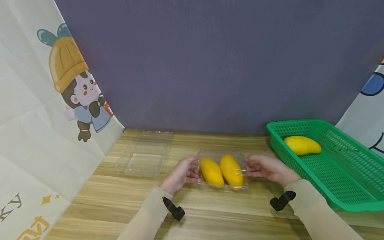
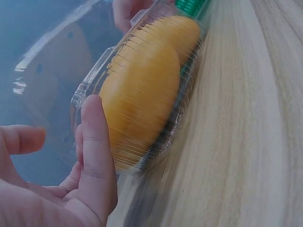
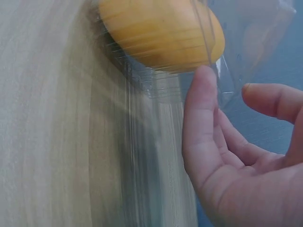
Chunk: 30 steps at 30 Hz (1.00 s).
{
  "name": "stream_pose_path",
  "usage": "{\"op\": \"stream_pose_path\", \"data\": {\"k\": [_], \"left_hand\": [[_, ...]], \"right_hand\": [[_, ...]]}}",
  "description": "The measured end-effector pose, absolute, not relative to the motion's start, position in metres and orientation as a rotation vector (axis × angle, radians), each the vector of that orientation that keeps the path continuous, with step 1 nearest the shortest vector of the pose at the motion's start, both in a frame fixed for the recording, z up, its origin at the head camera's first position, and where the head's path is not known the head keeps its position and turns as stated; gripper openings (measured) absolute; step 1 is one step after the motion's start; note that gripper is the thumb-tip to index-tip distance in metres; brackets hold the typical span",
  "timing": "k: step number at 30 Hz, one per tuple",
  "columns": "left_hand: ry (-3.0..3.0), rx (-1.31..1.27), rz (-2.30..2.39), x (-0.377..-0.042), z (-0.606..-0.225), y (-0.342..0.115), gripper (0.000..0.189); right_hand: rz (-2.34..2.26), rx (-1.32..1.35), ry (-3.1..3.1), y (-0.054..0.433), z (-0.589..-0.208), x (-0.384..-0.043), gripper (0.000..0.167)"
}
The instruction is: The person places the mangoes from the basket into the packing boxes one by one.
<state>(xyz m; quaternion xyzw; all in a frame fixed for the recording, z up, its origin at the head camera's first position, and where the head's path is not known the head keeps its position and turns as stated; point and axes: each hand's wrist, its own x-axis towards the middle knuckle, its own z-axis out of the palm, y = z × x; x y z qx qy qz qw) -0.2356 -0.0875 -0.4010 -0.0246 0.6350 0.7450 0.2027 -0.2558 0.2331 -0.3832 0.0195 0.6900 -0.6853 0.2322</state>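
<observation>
Two yellow mangoes, the left one [image 1: 212, 172] and the right one [image 1: 231, 170], lie side by side, smooth and slightly tilted, in a clear plastic box [image 1: 211, 153] on a wooden table [image 1: 99, 200]. The box sits between two bare hands: the left hand [image 1: 183, 170] touches one end, the right hand [image 1: 268, 167] the other, fingers extended against the plastic and thumbs held apart in the wrist views. A clear flap rises behind the fruit.

To the left, a second clear box [image 1: 145, 163] lies opened out on the wood. To the right, close beside the right forearm, stands a green basket [image 1: 360, 207] with slotted walls, a third mango [image 1: 302, 145] resting at its far left. A dark wall [image 1: 192, 66] closes off the back of the table; at left hangs a white sheet [image 1: 27, 100] printed with a cartoon figure [image 1: 87, 90] in an orange hat.
</observation>
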Motion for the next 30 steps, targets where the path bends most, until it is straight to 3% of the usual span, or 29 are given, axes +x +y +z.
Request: {"op": "stream_pose_path", "data": {"k": [9,21,30], "left_hand": [[1.804,-0.033,2.067,-0.238,-0.404,-0.087,0.028],[1.844,-0.031,2.059,-0.239,-0.408,-0.088,0.027],[1.85,-0.021,2.052,-0.239,-0.408,-0.088,0.024]], "right_hand": [[-1.866,-0.026,1.928,0.232,-0.387,-0.256,0.022],[-1.906,-0.018,1.909,0.229,-0.394,-0.256,0.016],[-1.823,0.033,1.944,0.229,-0.391,-0.249,0.022]]}}
